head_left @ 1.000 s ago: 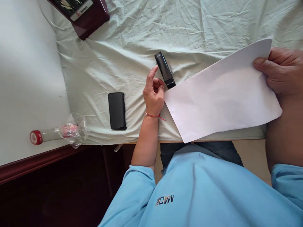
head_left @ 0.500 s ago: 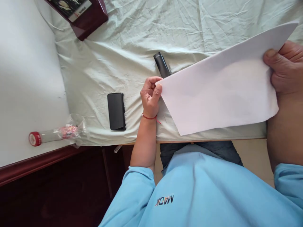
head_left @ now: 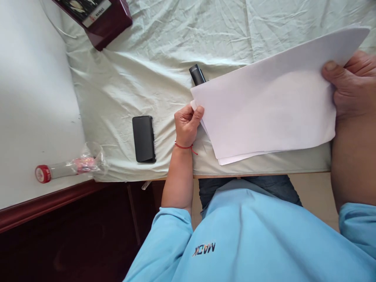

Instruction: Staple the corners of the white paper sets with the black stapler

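As the bare left hand pinches the left edge of several layered, plain white paper sheets between thumb and curled fingers, the bare right hand clamps the opposite end, its thumb lying flat on top and its other fingers partly hidden behind the edge. Taking the left wrist, ringed by a thin red string bracelet, as the centre of a clock, the sheets stretch out between 2 and 3 o'clock, with the right hand at their far end. Their edges do not line up: at the left, the corner of a lower sheet peeks out by the left thumb, and the top sheet reaches farther up. Near 12 o'clock, a smooth black oblong object shows only its far end, the rest being covered by the paper. At 9 o'clock, a black rectangular smartphone lies on the creased, pale green cloth. Farther out, between 8 and 9 o'clock, lies a clear tube with a red cap, partly wrapped in crinkled transparent plastic. Between 10 and 11 o'clock sits a glossy dark maroon box, cut off by the frame. Toward 5 o'clock spreads a light blue shirt.
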The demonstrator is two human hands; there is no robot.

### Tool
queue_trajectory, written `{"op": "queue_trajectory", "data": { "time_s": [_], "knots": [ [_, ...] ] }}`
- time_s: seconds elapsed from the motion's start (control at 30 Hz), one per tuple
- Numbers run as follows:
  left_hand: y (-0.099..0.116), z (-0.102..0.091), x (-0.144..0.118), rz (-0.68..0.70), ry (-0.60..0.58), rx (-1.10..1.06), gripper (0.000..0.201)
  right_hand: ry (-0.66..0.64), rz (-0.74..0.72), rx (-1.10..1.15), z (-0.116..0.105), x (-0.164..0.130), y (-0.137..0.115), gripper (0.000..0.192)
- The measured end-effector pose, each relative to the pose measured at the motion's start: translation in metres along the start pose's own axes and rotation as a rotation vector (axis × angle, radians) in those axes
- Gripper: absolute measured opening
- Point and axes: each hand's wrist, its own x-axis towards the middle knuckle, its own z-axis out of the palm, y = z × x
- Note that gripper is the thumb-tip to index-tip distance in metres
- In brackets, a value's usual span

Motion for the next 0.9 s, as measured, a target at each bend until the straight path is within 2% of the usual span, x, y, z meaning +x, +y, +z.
{"op": "queue_trajectory", "data": {
  "time_s": [0.13, 0.37, 0.5, 0.63, 0.8, 0.9],
  "knots": [
    [-0.0021, -0.0033, 0.0010, -0.001, -0.065, 0.023, 0.054, 0.032, -0.017, 0.007, -0.0033, 0.0022, 0.0035, 0.030],
    [0.0031, -0.0024, 0.0008, -0.007, -0.016, 0.048, 0.063, 0.023, -0.046, 0.054, 0.0000, 0.0042, 0.0019, 0.028],
    [0.0043, 0.0012, 0.0028, 0.013, -0.043, 0.014, 0.056, 0.049, -0.063, 0.035, -0.0018, 0.0058, 0.0033, 0.028],
    [0.0055, 0.0010, 0.0036, -0.012, -0.060, 0.061, 0.058, 0.037, -0.070, 0.027, -0.0036, 0.0074, 0.0046, 0.031],
    [0.0069, 0.0011, 0.0020, -0.003, 0.024, 0.058, 0.065, 0.037, -0.026, 0.028, -0.0025, 0.0057, 0.0029, 0.029],
    [0.0050, 0.0032, 0.0032, 0.018, 0.034, 0.027, 0.059, 0.028, 0.015, -0.004, -0.0032, 0.0037, 0.0016, 0.026]
  ]
}}
